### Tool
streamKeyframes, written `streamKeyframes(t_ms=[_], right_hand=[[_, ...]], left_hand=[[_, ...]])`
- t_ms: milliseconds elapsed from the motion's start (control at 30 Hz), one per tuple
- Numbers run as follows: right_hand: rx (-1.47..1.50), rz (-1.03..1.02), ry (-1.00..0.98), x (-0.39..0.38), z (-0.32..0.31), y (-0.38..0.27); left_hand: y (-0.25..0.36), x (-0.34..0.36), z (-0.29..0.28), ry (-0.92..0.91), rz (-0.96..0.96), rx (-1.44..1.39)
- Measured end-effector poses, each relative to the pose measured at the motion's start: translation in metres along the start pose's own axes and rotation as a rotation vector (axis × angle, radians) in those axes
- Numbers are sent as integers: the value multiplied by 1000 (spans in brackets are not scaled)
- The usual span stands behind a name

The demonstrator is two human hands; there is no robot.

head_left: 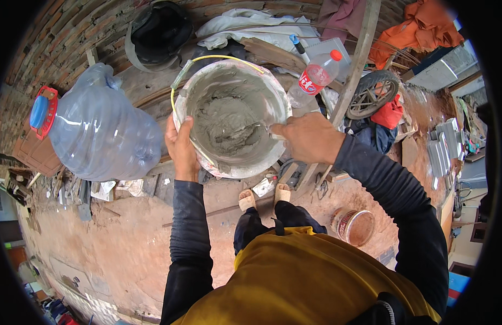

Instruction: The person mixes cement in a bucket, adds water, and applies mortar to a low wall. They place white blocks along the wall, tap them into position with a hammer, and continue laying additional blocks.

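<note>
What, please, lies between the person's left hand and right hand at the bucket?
In the head view, the left hand grips one rim of the white bucket and the right hand the other; between them lies wet grey mortar inside it.

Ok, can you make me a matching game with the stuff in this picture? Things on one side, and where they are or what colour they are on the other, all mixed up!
Things:
1. bucket of wet grey cement
2. big water jug
3. small bottle with a red cap
4. small tub

Clues:
A. lying on its side, pale blue, with a blue cap
B. on the reddish ground by the person's right leg
C. held at its rim by the left hand
D. lying beyond the bucket, near the old wheel

Pairs: 1-C, 2-A, 3-D, 4-B
</note>
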State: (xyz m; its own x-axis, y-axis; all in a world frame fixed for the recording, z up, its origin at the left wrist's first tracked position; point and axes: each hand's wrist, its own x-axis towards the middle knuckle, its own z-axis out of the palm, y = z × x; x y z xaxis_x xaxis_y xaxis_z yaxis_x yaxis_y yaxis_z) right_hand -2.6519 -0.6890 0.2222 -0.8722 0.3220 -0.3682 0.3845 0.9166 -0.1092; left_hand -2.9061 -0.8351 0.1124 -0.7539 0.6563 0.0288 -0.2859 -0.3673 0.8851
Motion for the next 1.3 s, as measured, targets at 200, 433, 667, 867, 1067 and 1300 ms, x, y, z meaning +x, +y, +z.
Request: streamKeyframes(t_ms=[200,433,667,867,1067,1300], right_hand=[[-140,-55,50,5,-15,-11],[-513,-288,415,23,-64,5],[-452,-72,239,42,-34,35],[-382,56,41,10,3,14],[-437,-56,92,-12,-41,12],[-466,-29,-8,26,-25,18]], left_hand=[[3,4,13,-84,-1,-20],[11,-1,46,-177,-15,25],[6,-13,57,-145,114,181],[2,-11,55,-57,244,262],[9,-19,65,-80,197,302],[-1,-30,76,-150,262,401]])
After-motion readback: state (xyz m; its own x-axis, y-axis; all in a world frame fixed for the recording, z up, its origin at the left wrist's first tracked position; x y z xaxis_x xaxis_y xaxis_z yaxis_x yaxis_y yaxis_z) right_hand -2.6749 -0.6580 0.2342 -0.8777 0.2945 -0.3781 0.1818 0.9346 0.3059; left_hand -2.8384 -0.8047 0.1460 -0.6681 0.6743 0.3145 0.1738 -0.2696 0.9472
